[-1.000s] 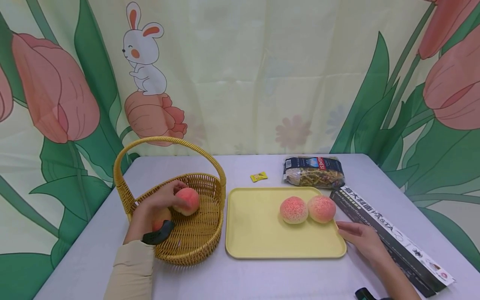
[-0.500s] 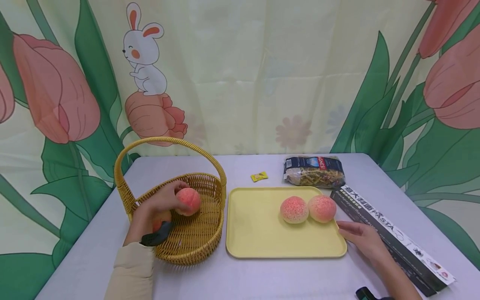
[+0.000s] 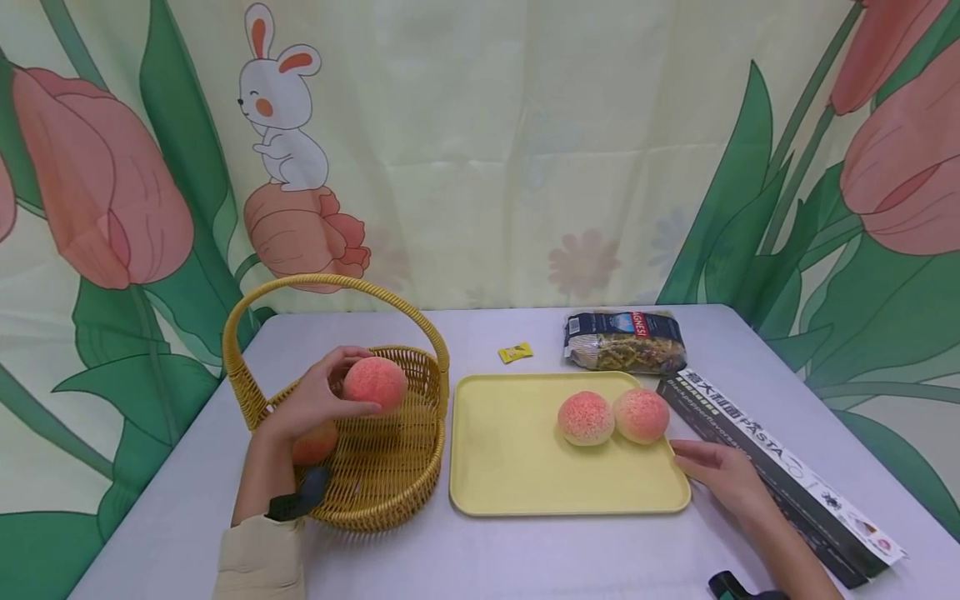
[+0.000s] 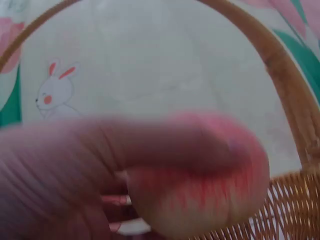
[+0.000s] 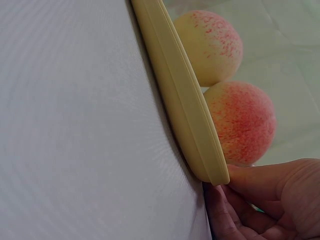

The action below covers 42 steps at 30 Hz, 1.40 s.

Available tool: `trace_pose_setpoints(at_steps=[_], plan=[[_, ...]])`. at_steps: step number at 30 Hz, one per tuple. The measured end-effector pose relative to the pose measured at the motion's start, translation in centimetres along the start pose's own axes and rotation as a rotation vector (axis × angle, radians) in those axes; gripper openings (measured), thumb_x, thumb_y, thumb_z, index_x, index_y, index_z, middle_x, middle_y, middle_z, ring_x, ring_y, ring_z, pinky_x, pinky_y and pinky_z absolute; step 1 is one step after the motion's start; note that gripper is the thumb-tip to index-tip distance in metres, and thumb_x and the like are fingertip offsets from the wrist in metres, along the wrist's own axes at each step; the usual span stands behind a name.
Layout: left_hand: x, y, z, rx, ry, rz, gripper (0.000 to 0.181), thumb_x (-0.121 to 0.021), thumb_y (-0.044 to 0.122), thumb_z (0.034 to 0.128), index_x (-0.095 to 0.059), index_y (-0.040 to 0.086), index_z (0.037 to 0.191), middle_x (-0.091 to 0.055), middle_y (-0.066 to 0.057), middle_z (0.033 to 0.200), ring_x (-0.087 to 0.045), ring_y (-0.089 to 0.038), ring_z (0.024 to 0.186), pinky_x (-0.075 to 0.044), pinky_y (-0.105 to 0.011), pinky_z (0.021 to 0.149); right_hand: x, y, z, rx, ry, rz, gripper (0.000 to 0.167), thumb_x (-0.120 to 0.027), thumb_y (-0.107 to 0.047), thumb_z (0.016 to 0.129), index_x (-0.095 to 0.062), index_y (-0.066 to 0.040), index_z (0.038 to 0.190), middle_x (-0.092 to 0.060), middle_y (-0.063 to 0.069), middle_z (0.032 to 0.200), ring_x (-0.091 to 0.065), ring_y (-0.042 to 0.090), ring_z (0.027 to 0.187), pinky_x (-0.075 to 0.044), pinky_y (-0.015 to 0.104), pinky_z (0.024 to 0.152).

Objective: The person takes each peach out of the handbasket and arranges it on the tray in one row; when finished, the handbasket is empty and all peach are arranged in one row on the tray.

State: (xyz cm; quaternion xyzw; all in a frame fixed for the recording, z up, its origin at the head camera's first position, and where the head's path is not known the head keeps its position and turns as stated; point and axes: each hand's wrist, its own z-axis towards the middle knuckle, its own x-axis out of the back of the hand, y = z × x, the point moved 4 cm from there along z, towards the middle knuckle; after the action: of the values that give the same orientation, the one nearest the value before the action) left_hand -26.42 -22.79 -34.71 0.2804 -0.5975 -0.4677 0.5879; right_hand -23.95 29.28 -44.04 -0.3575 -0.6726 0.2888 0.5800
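Note:
My left hand (image 3: 317, 402) grips a pink peach (image 3: 377, 385) between thumb and fingers, just above the opening of a wicker basket (image 3: 375, 518). Lower in that basket, partly behind the wrist, lies another peach (image 3: 315, 444). In the left wrist view the thumb lies blurred across the held peach (image 4: 200, 200). On the right, my right hand (image 3: 723, 477) pinches the edge of a yellow tray (image 3: 517, 479), thumb on the rim (image 5: 212, 145) and fingers below. Two speckled peaches, one nearer the middle (image 3: 586, 418) and one nearer that hand (image 3: 641, 416), sit side by side on the tray.
Behind the tray lie a bag of pasta (image 3: 625, 342) and a small yellow packet (image 3: 515, 353). A long black pasta box (image 3: 780, 479) slants along the right side of the table. The basket's tall handle (image 3: 337, 280) arches over the opening.
My left hand has lifted the peach slightly up from inside the basket, uncovering more of the peach below. The right hand and the tray have stayed in place.

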Motion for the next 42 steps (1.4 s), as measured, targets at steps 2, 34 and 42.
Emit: trace_pose_setpoints(at_steps=[2, 34, 42], plan=[[-0.1, 0.5, -0.4, -0.037, 0.007, -0.014, 0.077, -0.083, 0.024, 0.0657, -0.04, 0.011, 0.128, -0.05, -0.01, 0.12, -0.049, -0.029, 0.107, -0.048, -0.041, 0.084, 0.0, 0.0, 0.1, -0.004, 0.001, 0.004, 0.056, -0.065, -0.032, 0.084, -0.052, 0.006, 0.122, -0.053, 0.025, 0.122, -0.039, 0.046, 0.117, -0.028, 0.062, 0.091], [-5.6, 6.5, -1.5, -0.414, -0.273, -0.188, 0.071, -0.082, 0.002, 0.0633, -0.042, 0.009, 0.121, -0.048, -0.009, 0.119, -0.049, -0.028, 0.109, -0.049, -0.043, 0.081, -0.3, 0.0, 0.1, 0.035, 0.011, 0.0, 0.054, -0.066, -0.03, 0.085, -0.053, 0.006, 0.122, -0.055, 0.023, 0.119, -0.042, 0.044, 0.116, -0.029, 0.061, 0.092], [-8.0, 7.3, -1.3, -0.432, -0.361, -0.173, 0.069, -0.082, 0.004, 0.0648, -0.043, 0.01, 0.121, -0.049, -0.009, 0.116, -0.049, -0.027, 0.107, -0.049, -0.042, 0.082, -0.1, 0.2, 0.0, 0.013, 0.014, -0.004, 0.054, -0.065, -0.031, 0.085, -0.053, 0.006, 0.122, -0.054, 0.023, 0.12, -0.042, 0.045, 0.116, -0.029, 0.061, 0.092]])
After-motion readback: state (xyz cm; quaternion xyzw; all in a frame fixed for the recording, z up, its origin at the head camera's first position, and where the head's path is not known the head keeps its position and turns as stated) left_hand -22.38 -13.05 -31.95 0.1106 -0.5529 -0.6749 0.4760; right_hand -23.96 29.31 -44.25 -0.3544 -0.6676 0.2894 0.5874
